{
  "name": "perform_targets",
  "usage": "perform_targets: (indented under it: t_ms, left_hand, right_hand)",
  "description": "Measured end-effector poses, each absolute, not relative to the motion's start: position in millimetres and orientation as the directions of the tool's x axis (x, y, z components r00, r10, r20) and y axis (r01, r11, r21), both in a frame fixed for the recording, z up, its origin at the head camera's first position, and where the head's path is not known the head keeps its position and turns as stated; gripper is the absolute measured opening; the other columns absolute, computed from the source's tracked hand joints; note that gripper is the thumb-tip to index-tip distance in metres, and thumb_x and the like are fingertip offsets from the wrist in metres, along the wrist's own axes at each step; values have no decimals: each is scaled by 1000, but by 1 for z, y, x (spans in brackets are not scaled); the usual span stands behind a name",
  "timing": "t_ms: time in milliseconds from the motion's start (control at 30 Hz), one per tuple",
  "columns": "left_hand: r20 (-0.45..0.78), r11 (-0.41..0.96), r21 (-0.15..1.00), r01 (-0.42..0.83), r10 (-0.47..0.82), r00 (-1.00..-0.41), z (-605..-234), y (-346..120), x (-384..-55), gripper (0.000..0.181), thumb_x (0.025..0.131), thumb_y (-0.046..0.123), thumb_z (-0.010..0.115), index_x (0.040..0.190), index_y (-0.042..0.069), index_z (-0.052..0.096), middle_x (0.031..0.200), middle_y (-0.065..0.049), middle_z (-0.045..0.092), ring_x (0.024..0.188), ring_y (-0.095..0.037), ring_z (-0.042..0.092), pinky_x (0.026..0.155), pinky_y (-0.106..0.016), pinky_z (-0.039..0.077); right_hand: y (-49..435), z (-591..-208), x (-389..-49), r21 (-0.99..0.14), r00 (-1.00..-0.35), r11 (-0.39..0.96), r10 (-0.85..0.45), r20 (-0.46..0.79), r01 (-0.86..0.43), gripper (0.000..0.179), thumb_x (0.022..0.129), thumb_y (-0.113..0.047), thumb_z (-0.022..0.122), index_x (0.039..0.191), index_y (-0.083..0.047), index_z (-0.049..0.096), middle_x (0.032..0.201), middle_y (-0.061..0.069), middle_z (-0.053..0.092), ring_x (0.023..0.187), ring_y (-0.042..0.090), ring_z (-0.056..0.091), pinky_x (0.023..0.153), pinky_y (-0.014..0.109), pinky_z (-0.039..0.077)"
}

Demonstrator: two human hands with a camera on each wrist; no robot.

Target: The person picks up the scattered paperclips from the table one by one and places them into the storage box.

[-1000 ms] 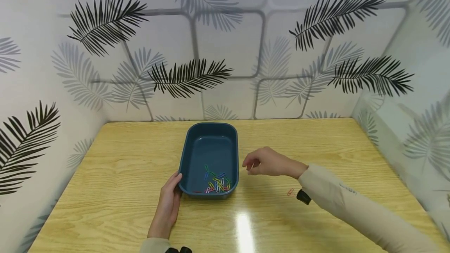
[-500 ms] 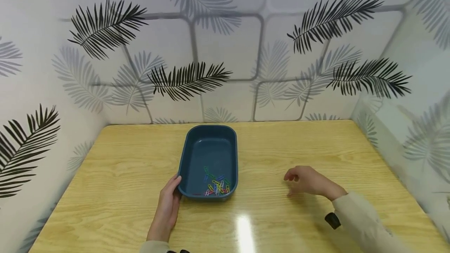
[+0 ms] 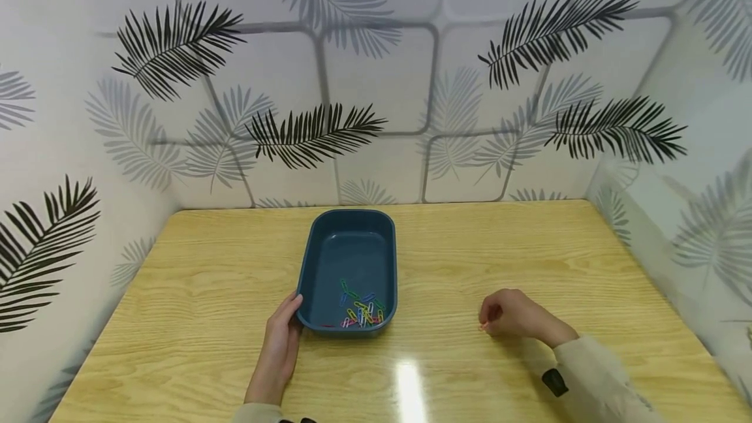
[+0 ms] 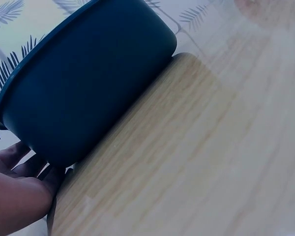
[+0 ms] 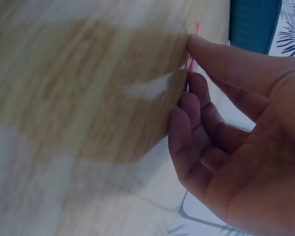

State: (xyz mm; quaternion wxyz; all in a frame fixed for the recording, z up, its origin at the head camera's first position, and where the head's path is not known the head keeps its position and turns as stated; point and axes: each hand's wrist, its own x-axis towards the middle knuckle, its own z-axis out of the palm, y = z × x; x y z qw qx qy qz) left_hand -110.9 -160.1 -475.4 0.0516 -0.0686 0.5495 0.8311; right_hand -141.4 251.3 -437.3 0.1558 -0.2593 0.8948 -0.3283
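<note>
My left hand [image 3: 279,343] grips the near-left corner of a dark blue plastic bin [image 3: 352,256], thumb over the rim and fingers against the outer wall. Inside the bin, several coloured paper clips [image 3: 367,314] lie mostly toward the near end. To the right of the bin, my right hand [image 3: 518,315] is down at the tabletop. Its thumb and index finger pinch a pink-red paper clip [image 5: 191,64], partly hidden by the fingertips in the right wrist view. The other fingers are curled beside it.
The bin stands on a light wood-grain table [image 3: 223,266]. Behind the table and along both sides rise pale walls [image 3: 382,168] with a leaf print. A bright light reflection lies on the tabletop in front of the bin.
My right hand has moved from beside the bin to the right and down to the table, where it now pinches the paper clip. The left hand keeps its hold on the bin.
</note>
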Motion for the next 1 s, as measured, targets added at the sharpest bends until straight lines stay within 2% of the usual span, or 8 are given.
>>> perform_targets:
  t_ms: [400, 600, 833, 1000]
  left_hand:
    - [-177, -390, 906, -164, 2, -984, -475, -161, -110, 60, 105, 24, 40, 149, -10, 17, 156, -23, 15, 144, -28, 11, 117, -40, 9]
    - [-177, -388, 907, -163, -1, -984, -474, -161, -111, 59, 105, 24, 40, 149, -10, 19, 155, -23, 17, 144, -28, 13, 117, -40, 10]
    - [-180, -390, 907, -162, -11, -984, -475, -159, -111, 57, 104, 22, 42, 147, -11, 23, 153, -24, 22, 143, -29, 17, 116, -40, 13]
    - [-183, -395, 905, -162, -16, -983, -475, -159, -111, 58, 104, 22, 43, 147, -11, 23, 153, -24, 22, 143, -29, 17, 116, -40, 13]
  right_hand:
    - [249, -437, -143, -633, -813, 676, -570, -122, -378, 13, 83, -4, 74, 77, -9, 65, 74, -8, 60, 64, 4, 50, 59, 24, 46]
    - [247, -435, -147, -618, -785, 672, -604, -136, -410, 15, 83, 1, 71, 79, -10, 61, 73, -7, 55, 63, 4, 45, 57, 24, 42]
    - [244, -432, -149, -648, -796, 672, -582, -164, -358, 12, 83, 2, 69, 77, -8, 64, 71, -6, 57, 59, 5, 46, 53, 23, 42]
    - [242, -432, -153, -655, -799, 650, -590, -116, -385, 10, 84, 1, 68, 81, -8, 66, 75, -6, 60, 66, 7, 48, 59, 25, 44]
